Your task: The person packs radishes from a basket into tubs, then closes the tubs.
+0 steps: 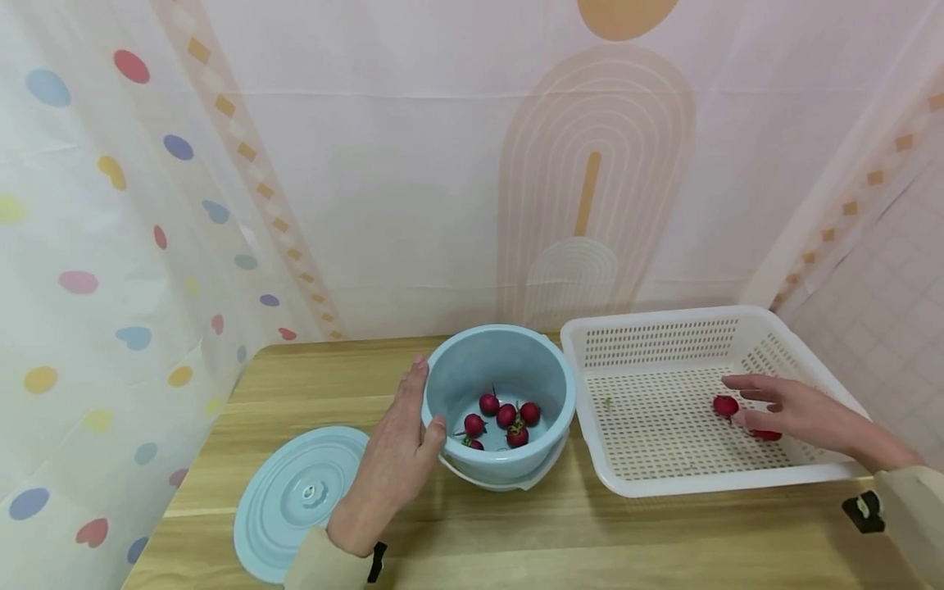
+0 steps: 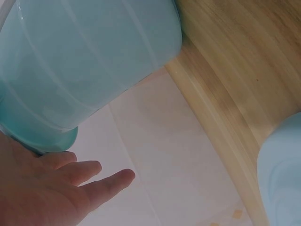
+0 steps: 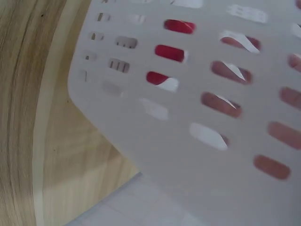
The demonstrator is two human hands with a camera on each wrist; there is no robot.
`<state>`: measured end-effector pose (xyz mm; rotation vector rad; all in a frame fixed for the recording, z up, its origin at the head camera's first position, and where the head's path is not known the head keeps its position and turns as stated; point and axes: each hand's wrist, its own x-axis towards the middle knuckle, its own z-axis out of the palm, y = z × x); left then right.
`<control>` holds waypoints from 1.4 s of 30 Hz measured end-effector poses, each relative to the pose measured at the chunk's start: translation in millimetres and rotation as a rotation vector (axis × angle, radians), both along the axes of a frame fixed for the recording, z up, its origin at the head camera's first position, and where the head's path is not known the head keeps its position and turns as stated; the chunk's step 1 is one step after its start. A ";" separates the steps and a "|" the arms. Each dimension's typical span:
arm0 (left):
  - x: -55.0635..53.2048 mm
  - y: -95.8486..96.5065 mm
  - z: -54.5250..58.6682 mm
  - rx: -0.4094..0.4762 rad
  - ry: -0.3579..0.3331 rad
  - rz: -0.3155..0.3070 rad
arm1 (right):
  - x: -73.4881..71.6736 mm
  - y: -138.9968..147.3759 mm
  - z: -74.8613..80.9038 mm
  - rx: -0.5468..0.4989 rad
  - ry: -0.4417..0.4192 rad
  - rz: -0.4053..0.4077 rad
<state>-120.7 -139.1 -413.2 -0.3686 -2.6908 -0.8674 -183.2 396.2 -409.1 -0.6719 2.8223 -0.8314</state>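
My left hand point(image 1: 394, 459) rests against the left side of a light blue bucket point(image 1: 549, 381), with the thumb at its rim. In the left wrist view the fingers point(image 2: 110, 184) of this hand stretch out below the bucket's rim. Several small red radishes point(image 1: 506, 415) lie on the bucket's bottom. Over the right part of a white plastic basket point(image 1: 619, 483), my right hand point(image 1: 800, 416) reaches in with thumb and forefinger apart. Just off its fingertips sits one radish point(image 1: 726, 406), and more red shows at another radish point(image 1: 767, 435), partly hidden under the hand.
A round light blue lid point(image 1: 269, 500) lies on the wooden table point(image 1: 516, 541) left of the bucket. Behind the table hangs a patterned curtain point(image 1: 413, 205). In the right wrist view the slotted basket wall point(image 3: 155, 141) blocks most of the hand.
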 end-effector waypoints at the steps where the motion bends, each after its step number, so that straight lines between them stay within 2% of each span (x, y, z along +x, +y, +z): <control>1: 0.1 0.2 0.0 0.001 0.001 -0.001 | -1.6 -0.2 -1.1 0.002 -0.002 0.011; 6: 0.3 0.9 0.3 0.002 0.000 -0.001 | -10.0 -1.2 -6.5 -0.005 -0.052 0.050; 10: 1.1 0.7 0.9 -0.004 -0.010 0.002 | -14.0 -2.4 -9.1 -0.011 -0.112 0.047; 16: 2.1 -0.1 1.8 -0.007 -0.013 0.003 | -14.5 -6.9 -13.0 0.023 -0.135 0.071; 23: 3.3 0.3 0.5 -0.010 -0.021 0.012 | -17.7 -12.7 -17.5 0.106 -0.132 0.113; 30: 1.7 0.4 1.2 -0.007 -0.019 0.015 | -20.1 -14.4 -16.2 0.138 -0.121 0.052; 38: 2.1 -0.1 0.5 -0.008 -0.011 0.011 | -18.7 -15.2 -14.4 0.101 -0.087 0.069; 42: 1.3 0.4 -0.7 -0.007 -0.009 0.010 | -17.5 -14.6 -12.7 0.082 -0.083 0.050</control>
